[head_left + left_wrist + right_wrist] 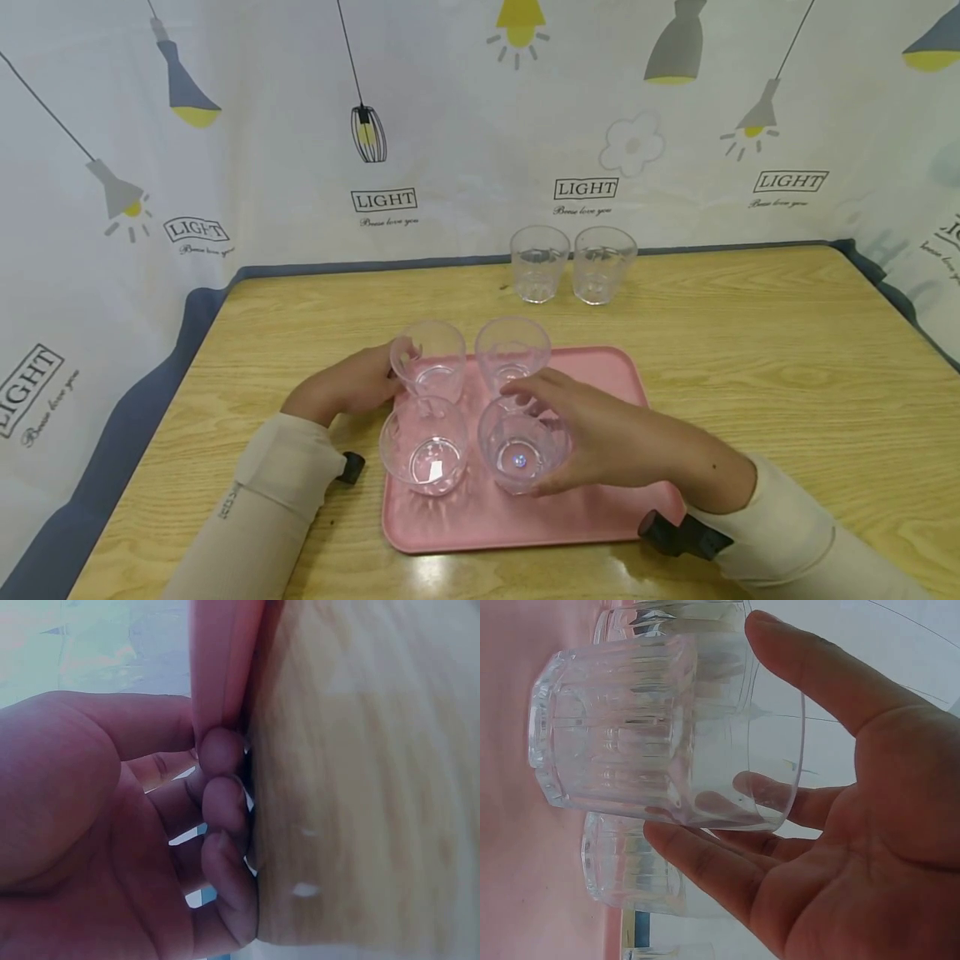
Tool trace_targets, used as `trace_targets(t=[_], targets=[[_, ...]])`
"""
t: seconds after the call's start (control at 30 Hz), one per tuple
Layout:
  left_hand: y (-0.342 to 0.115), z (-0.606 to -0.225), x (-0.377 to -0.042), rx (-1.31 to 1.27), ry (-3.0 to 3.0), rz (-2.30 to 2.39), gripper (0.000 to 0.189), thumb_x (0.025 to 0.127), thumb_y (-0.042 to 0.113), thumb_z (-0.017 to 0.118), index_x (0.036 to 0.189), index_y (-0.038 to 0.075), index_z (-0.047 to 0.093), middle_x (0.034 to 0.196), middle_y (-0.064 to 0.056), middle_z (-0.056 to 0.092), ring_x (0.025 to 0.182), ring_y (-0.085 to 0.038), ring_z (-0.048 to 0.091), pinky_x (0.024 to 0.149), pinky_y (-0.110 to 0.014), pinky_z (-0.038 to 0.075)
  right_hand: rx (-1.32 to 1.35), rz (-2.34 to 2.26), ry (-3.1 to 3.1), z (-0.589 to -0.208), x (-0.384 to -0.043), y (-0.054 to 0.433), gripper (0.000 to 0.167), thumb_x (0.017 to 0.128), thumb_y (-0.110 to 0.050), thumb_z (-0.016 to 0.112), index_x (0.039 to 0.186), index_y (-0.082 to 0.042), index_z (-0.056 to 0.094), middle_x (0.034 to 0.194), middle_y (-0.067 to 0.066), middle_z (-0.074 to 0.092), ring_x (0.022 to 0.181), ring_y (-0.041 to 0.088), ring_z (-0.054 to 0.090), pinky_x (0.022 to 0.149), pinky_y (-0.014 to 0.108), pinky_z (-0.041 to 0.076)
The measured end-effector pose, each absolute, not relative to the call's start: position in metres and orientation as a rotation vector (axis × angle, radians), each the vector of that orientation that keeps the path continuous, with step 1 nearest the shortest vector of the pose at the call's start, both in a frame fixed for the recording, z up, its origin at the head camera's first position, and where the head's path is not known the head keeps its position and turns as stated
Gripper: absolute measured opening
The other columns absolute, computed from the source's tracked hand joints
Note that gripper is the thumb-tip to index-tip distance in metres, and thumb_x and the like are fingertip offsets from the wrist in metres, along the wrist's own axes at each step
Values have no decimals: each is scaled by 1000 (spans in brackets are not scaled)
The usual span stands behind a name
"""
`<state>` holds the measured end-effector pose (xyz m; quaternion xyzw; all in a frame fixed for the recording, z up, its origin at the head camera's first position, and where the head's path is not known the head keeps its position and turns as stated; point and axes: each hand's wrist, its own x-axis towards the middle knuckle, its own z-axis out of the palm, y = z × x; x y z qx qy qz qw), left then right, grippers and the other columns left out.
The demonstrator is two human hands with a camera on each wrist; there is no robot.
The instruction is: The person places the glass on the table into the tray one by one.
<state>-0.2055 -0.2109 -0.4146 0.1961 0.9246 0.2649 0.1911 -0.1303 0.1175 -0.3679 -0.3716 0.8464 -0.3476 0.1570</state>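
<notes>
My left hand [348, 387] is at the left rim of a pink tray [517, 525]. In the left wrist view its thumb and curled fingers pinch the tray's edge [221, 667], close over the wood. My right hand [600, 433] is around the near right clear plastic cup [517, 458], thumb at the near side of the rim and fingers at the far side. The right wrist view shows this cup [622, 727] with fluted lower walls. Beside it stands a near left cup [423, 446]. Behind are a far left cup [435, 367] and a far right cup [513, 346].
Two more clear cups [538, 265] stand side by side at the back of the wooden table [780, 358]. A white curtain [465, 100] printed with lamps hangs behind the table. Dark wrist mounts [682, 535] stick out from the sleeves near the tray.
</notes>
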Motion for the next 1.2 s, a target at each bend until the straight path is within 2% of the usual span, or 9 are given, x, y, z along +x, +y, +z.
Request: trace_targets(t=[0.27,0.4,0.8,1.07,1.2], targets=[[-209,-413,-205,551,2593,739,29,103,19,54,129,8,49,133,-15,59,129,-34,54,114,-55,39,-1057,-966,2428,-367,-129,118,91,73,-34,89,147,-12,41,133,8,54,120,22,59,101,40,53],[-209,-412,-205,545,2591,739,29,103,20,53,130,8,49,131,-15,59,128,-34,54,114,-55,39,-1043,-958,2429,-366,-129,118,92,74,-34,89,149,-12,39,134,9,53,121,24,59,101,42,53],[-209,-413,-205,539,2591,726,35,103,20,52,135,6,47,139,-18,56,135,-37,49,116,-57,36,-1052,-961,2409,-366,-128,119,98,76,-37,88,154,-14,33,141,9,50,124,24,59,101,42,53],[-209,-413,-205,529,2588,725,37,103,19,52,137,6,46,142,-18,54,137,-38,48,117,-58,35,-1036,-1017,2419,-359,-131,125,94,75,-47,86,151,-19,40,145,5,52,121,20,58,101,42,52],[-209,-414,-205,537,2589,732,34,103,20,53,134,8,48,138,-17,56,135,-37,50,116,-57,36,-1041,-1066,2402,-356,-133,128,87,78,-45,84,150,-17,43,147,5,52,123,23,59,103,44,52]])
